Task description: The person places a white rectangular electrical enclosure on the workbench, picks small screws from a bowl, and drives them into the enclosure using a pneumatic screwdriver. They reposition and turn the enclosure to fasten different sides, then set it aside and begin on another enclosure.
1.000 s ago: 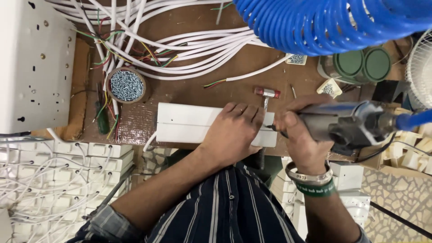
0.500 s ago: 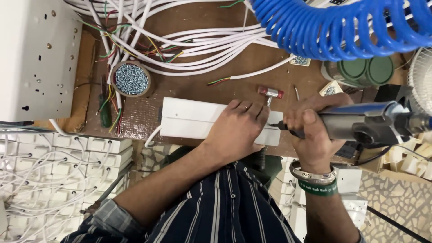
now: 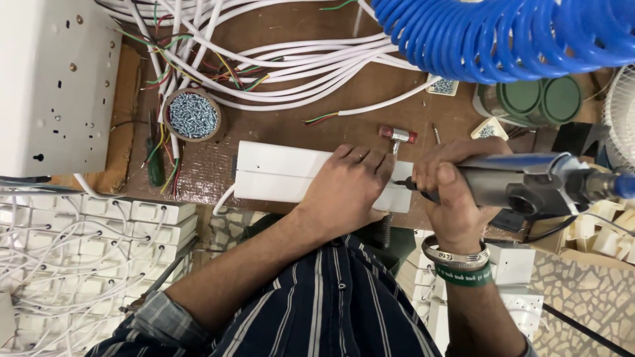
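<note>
A long white plastic box (image 3: 278, 173) lies on the brown workbench (image 3: 331, 86). My left hand (image 3: 347, 188) presses flat on its right part, fingers together. My right hand (image 3: 453, 192) grips a grey pneumatic screwdriver (image 3: 529, 182), held level, its bit touching the box's right end beside my left fingertips. A blue coiled air hose (image 3: 503, 36) arcs above and runs to the tool's rear.
A round tub of screws (image 3: 192, 116) sits left of the box, under a bundle of white cables (image 3: 264, 59). A small red-and-silver hammer (image 3: 397, 135) lies behind the box. White metal enclosure (image 3: 53, 86) at left, stacked white boxes (image 3: 92, 231) below, green-lidded jars (image 3: 536, 99) at right.
The view has drifted slightly; my right hand and the screwdriver have settled a little lower against the box's right end. My left hand stays pressed on the box.
</note>
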